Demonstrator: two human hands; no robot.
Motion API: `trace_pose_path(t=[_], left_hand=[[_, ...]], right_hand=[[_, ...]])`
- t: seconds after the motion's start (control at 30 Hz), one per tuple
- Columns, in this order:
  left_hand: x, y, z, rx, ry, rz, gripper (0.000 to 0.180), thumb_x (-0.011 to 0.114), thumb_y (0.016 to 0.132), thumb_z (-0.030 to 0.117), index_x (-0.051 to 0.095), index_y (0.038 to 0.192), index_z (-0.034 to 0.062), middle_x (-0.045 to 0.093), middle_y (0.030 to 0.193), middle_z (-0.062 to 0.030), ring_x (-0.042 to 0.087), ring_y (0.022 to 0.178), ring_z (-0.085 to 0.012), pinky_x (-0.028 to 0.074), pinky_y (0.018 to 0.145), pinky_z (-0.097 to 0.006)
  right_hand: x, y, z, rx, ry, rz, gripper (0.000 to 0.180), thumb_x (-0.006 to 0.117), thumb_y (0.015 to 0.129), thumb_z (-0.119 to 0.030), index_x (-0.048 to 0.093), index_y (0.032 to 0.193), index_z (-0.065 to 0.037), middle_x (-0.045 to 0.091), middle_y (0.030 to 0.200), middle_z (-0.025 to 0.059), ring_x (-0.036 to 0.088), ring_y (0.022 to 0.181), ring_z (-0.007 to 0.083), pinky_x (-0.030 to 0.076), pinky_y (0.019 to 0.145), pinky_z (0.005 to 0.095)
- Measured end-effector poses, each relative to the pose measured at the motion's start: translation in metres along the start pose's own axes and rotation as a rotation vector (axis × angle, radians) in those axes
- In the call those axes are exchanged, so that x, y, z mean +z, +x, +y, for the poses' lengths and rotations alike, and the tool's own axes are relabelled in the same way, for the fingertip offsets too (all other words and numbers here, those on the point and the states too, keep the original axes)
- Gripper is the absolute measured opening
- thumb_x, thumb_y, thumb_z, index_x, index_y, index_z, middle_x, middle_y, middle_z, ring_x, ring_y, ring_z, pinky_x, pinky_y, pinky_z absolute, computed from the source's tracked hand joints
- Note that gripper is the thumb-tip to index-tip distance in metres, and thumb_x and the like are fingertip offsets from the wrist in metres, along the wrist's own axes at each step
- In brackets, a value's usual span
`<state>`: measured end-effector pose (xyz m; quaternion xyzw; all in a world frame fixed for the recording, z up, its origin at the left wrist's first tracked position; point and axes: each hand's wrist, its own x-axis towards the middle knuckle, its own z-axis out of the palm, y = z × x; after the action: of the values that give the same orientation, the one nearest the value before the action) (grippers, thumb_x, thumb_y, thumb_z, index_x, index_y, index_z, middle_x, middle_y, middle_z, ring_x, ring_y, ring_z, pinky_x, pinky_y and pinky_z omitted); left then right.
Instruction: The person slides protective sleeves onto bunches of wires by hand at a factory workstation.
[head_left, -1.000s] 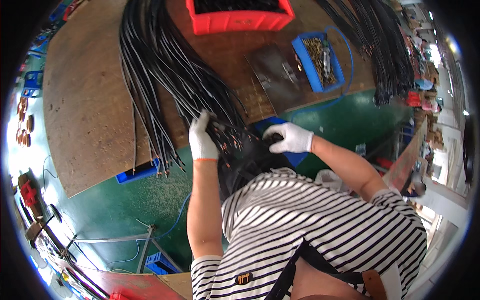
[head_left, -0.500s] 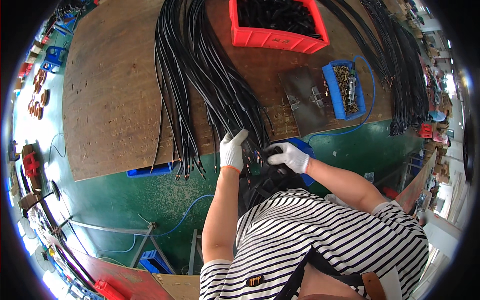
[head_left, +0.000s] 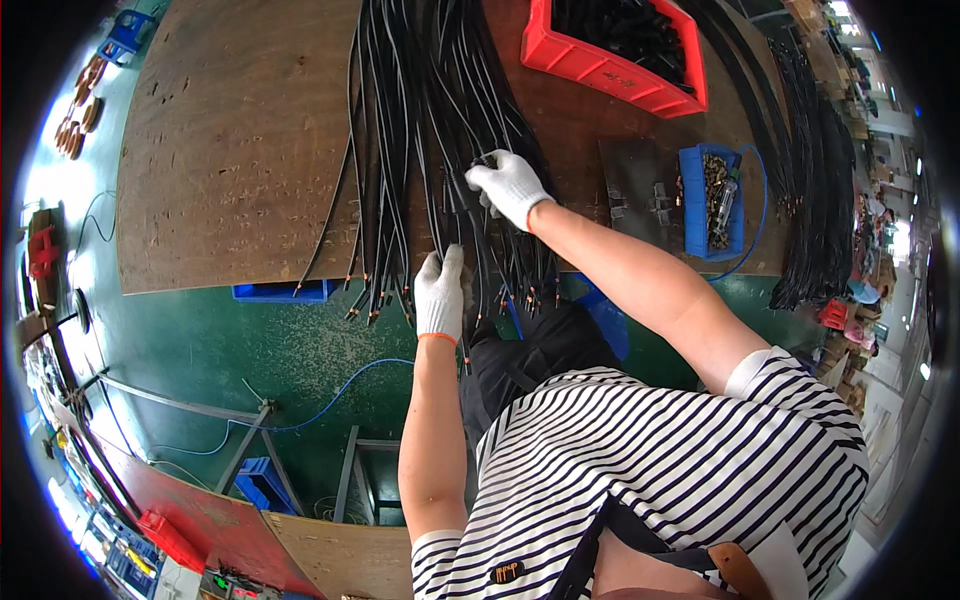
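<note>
Long black cables with bare copper ends lie in a thick bundle across the table, their ends hanging over its front edge. My left hand, in a white glove, is closed on a black cable close to its copper end, just off the table edge. Farther up, my right hand, gloved too, lies over the right side of the bundle. Its fingers are pinched round a dark piece among the cables; the glove hides most of it, so its kind cannot be made out.
A red bin of black parts stands at the back of the wooden table. To the right are a dark metal plate and a blue bin of small brass parts. More black cables hang over the right edge.
My right hand has moved up from the cable ends onto the bundle over the table. The left has shifted slightly left and down. The view has turned a little.
</note>
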<state>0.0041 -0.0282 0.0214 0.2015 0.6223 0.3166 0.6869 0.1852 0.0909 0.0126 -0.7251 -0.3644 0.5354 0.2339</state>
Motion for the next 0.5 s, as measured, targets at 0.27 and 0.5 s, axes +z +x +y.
trace_pose_path(t=[0.27,0.5], left_hand=[[0.011,0.001,0.003,-0.106,-0.327,-0.137,0.011,0.066,0.101,0.018,0.068,0.102,0.0069,0.065,0.081,-0.0027,0.06,0.064,-0.0126,0.045,0.056,-0.029],[0.032,0.001,0.004,-0.106,-0.32,-0.276,0.015,0.063,0.108,0.021,0.07,0.109,0.009,0.069,0.087,0.0001,0.062,0.069,-0.0118,0.046,0.06,-0.027]], right_hand=[[-0.029,-0.071,0.011,0.118,0.405,-0.126,0.04,0.073,0.101,-0.039,0.075,0.122,-0.006,0.072,0.101,-0.0009,0.061,0.075,0.0051,0.045,0.05,0.0266],[-0.038,-0.103,0.045,-0.096,0.401,-0.102,0.031,0.077,0.1,-0.017,0.072,0.125,0.0,0.074,0.106,0.0019,0.067,0.099,0.0091,0.053,0.092,0.0267]])
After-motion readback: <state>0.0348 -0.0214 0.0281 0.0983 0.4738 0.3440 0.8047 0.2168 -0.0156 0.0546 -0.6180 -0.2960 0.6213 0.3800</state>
